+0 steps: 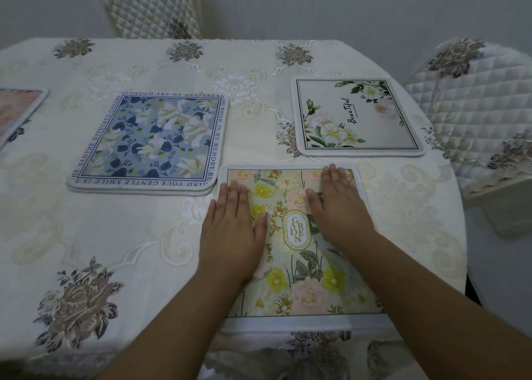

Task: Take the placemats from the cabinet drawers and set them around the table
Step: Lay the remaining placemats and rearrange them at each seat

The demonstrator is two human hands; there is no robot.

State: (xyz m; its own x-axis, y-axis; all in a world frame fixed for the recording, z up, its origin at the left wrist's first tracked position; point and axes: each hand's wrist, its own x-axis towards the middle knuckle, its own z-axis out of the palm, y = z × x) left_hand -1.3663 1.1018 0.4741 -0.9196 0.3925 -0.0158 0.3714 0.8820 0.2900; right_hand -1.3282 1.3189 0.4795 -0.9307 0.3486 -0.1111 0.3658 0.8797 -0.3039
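Both hands flat, fingers straight, pressing yellow-floral "Garden" placemat (296, 244) at near table edge: left hand (233, 230) over its left border, right hand (339, 207) upper right. Blue floral placemat stack (149, 140) beyond left hand, corners nearly touching; bare embroidered cream tablecloth (100, 230) leftward.

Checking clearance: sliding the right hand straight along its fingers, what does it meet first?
Past the far edge of the garden placemat, the right hand probably meets the white floral placemat.

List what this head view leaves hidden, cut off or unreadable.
All in the head view:
Pink placemat: cut off by the left frame edge.
Blue placemat stack: top mat hides those beneath.
Garden placemat: partly covered by left hand and right hand.
White placemat: print under the script too small.
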